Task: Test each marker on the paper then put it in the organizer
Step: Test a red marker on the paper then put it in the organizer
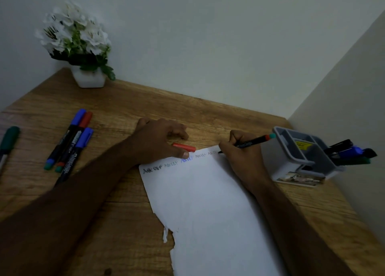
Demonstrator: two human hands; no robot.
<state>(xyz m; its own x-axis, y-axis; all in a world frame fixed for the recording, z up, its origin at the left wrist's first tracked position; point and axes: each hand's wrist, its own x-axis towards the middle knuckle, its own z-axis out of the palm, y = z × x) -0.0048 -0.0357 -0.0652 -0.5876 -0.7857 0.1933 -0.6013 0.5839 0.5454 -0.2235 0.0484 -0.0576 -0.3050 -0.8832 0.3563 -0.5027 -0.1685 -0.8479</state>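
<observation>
The paper (208,202) lies on the wooden table (125,100) and is taken here as the landmark. The right hand (241,157) is placed over the top right corner of the paper, with the forearm stretched along the paper's right edge. Its fingers are curled and pressed together around a black marker (250,143), which is pinched near the tip; the tip touches the paper at the end of a row of written letters, and the red and teal end of the marker points away from the paper toward the organizer (300,157). The left hand (158,142) is laid at the top left corner of the paper, palm down. Its thumb presses on the top edge of the paper, and a red cap (184,147) is held between the thumb and the bent fingers, just above the paper's edge. The organizer stands to the right of the paper, and several markers are already seen inside it. Three more markers (69,140) lie together well to the left of the paper, and a green one (8,140) lies further left.
</observation>
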